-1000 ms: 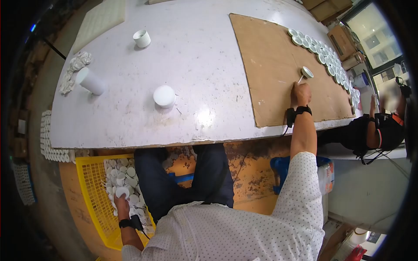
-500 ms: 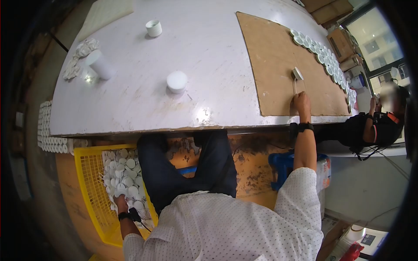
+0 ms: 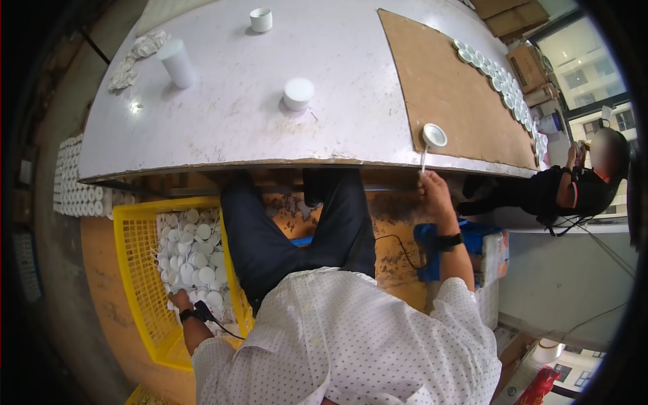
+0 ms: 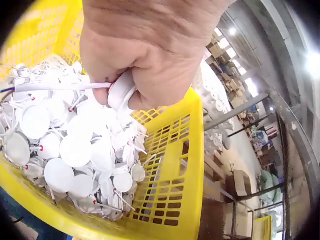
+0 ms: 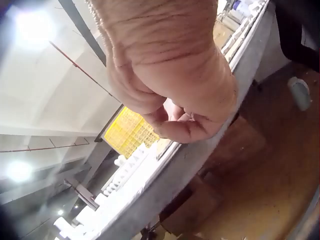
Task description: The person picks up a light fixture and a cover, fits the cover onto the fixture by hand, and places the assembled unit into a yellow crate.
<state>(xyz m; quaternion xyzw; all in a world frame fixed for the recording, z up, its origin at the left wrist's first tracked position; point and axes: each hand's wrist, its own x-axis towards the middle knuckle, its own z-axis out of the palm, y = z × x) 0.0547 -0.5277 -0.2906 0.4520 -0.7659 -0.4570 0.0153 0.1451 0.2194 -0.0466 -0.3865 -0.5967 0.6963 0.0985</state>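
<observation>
My left hand point(image 3: 179, 301) is over the yellow basket point(image 3: 139, 297); in the left wrist view its fingers point(image 4: 145, 92) pinch a white round disc point(image 4: 121, 91) with a white lead, above many similar discs point(image 4: 59, 175). Past the table's front edge, my right hand point(image 3: 436, 194) holds the thin white lead point(image 3: 423, 160) of a round white cup-shaped piece point(image 3: 434, 136), which is over the near left corner of the brown board point(image 3: 445, 88). In the right wrist view the fingers of the right hand point(image 5: 172, 85) are curled together, the piece hidden.
Rows of round white pieces point(image 3: 505, 88) lie along the board's right side. A white cylinder point(image 3: 177, 64), a short white cup point(image 3: 261, 20), a round white block point(image 3: 298, 93) and a crumpled cloth point(image 3: 138, 57) stand or lie on the white table point(image 3: 223, 128). Another person point(image 3: 560, 185) is at the right.
My right hand has moved left and back towards my body, off the board, with the piece on its lead. The left hand stays at the basket. The head view has shifted.
</observation>
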